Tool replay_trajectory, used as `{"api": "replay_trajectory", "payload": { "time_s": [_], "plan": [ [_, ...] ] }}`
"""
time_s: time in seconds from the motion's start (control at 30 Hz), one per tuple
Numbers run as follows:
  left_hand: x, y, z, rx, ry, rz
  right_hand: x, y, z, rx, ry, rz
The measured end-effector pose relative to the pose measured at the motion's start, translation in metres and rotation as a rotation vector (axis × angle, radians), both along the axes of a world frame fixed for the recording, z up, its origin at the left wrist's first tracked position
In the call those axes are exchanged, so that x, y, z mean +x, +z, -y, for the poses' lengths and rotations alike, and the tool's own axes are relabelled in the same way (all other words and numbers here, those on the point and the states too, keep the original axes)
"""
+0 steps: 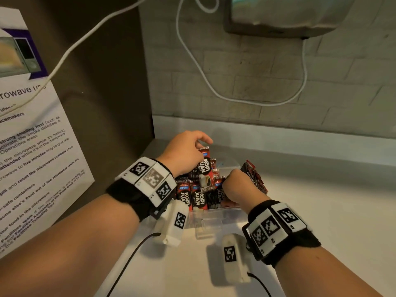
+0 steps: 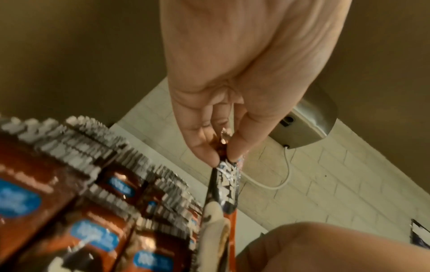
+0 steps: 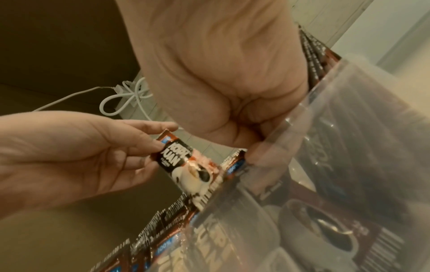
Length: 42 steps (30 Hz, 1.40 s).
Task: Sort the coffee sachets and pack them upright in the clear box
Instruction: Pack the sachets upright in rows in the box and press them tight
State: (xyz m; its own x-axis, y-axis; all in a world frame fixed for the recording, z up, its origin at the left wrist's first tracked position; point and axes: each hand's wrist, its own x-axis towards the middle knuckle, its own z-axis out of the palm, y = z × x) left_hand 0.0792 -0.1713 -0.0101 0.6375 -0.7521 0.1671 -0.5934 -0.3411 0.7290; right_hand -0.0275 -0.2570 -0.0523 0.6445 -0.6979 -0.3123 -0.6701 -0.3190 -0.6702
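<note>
A clear box (image 1: 216, 217) on the counter holds rows of upright red Kopi Juan sachets (image 1: 194, 196). My left hand (image 1: 203, 144) pinches the top edge of one red sachet (image 1: 204, 166) above those rows. The left wrist view shows that sachet (image 2: 224, 191) edge-on under my thumb and fingertips (image 2: 204, 152). My right hand (image 1: 235, 185) is curled at the box's right side, gripping a bundle of dark sachets (image 1: 255, 177) that sticks out beyond it. In the right wrist view its fingers (image 3: 256, 149) lie behind the clear box wall (image 3: 360, 147) and are partly hidden.
A brown side panel with a microwave notice (image 1: 32, 136) stands close on the left. Behind the box are a tiled wall, a white cable (image 1: 214, 86) and a metal appliance (image 1: 282, 16) above. White counter (image 1: 321, 211) stretches to the right and in front.
</note>
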Motion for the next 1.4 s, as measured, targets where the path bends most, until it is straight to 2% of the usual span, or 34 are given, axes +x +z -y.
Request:
{"api": "replay_trajectory", "payload": {
  "time_s": [0.07,0.3,0.5,0.67,0.8,0.97,1.17,1.4],
  "plan": [
    [0.000,-0.005,0.008,-0.004,-0.007,-0.011,-0.001,-0.006,0.005,0.129,-0.073,0.136],
    [-0.007,-0.026,0.029,0.160,-0.076,0.093,0.002,-0.005,0.009,0.079,-0.021,0.096],
    [-0.009,-0.038,0.038,0.354,-0.149,0.259,0.007,-0.003,0.004,-0.034,0.081,-0.045],
    [0.000,-0.032,0.033,0.381,-0.120,0.343,0.005,-0.003,-0.001,-0.212,0.214,-0.242],
    [0.009,-0.017,0.026,0.502,-0.067,0.465,0.006,-0.001,-0.004,-0.287,0.291,-0.275],
    [0.007,-0.026,0.025,0.712,-0.100,0.609,0.010,-0.002,-0.004,-0.308,0.358,-0.288],
    [0.010,-0.028,0.030,0.865,-0.158,0.487,0.017,-0.019,-0.003,-0.319,0.286,-0.234],
    [0.015,-0.028,0.027,0.841,-0.183,0.460,0.021,-0.025,0.000,-0.290,0.182,-0.137]
  ]
}}
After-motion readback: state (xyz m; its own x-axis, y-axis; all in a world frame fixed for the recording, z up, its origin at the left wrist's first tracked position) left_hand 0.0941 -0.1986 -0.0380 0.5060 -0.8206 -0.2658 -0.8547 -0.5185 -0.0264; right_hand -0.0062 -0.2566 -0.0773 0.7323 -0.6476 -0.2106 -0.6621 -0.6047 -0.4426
